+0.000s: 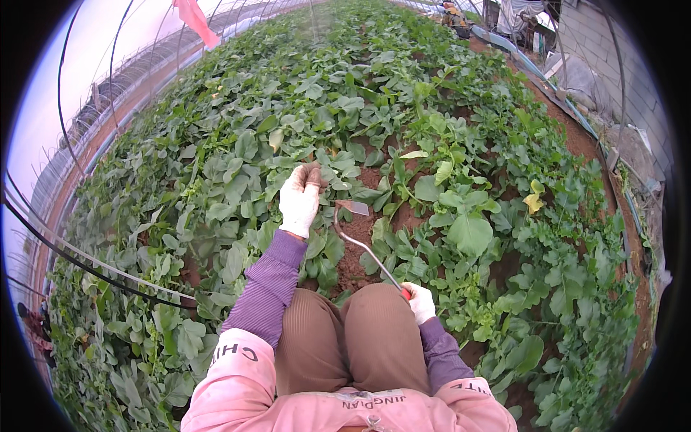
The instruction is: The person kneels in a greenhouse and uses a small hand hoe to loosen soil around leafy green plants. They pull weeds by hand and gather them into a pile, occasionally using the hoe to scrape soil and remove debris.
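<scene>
In a white glove with soil-stained fingers, my left hand (302, 200) is raised over the leafy green plants (237, 183) in front of my knees. Its fingers are curled in, and nothing plainly shows between them. My right hand (422, 303), also gloved in white, grips the red handle (405, 294) of a small hand hoe (367, 248) beside my right knee. The hoe's bent metal neck reaches forward. Its flat blade (353, 207), partly coated with soil, is over a strip of bare brown soil (353, 262), just right of my left hand.
Dense rows of plants surround my knees (383, 329). Thin hoops (63, 97) and a black pipe (108, 278) curve along the left. At right are a blue tube (572, 102) and a block wall (610, 59). People (453, 19) appear far ahead and at the left edge (40, 335).
</scene>
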Motion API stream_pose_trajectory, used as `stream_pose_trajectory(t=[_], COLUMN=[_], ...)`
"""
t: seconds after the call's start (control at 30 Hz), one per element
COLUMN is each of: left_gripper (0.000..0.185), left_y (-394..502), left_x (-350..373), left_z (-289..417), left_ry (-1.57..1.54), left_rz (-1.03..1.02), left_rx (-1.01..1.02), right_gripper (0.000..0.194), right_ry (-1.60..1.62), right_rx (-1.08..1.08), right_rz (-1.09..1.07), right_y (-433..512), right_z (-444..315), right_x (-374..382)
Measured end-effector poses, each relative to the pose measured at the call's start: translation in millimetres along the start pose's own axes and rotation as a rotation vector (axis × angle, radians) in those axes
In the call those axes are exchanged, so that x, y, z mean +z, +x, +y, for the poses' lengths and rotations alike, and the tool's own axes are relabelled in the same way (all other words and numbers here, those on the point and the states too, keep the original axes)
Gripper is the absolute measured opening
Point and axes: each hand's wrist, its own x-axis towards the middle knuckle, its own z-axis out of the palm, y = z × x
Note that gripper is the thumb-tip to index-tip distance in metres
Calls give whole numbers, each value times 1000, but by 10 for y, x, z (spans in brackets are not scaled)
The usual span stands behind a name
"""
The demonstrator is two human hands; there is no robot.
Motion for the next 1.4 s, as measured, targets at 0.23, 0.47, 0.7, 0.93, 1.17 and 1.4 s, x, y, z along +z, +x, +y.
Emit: stream_pose_trajectory(t=[0.23,0.47,0.7,0.93,1.17,1.4], left_gripper=[61,56,19,23,31,30], left_y=[-53,3,55,35,-112,-771], left_x=[20,166,327,243,-29,-480], left_z=[-108,-184,-242,-164,-155,29], left_ry=[250,176,439,399,416,877], left_rz=[-345,-364,-129,-393,-613,-847], left_rx=[41,31,132,32,-71,13], right_gripper=[38,32,29,29,26,30], right_ry=[203,509,544,677,683,734], right_rx=[-198,170,183,193,183,230], right_rz=[-93,-408,-507,-453,-332,-130], right_y=[41,42,117,45,-6,-52], right_z=[-395,-603,-600,-496,-481,-464], right_x=[-182,-377,-304,-220,-186,-163])
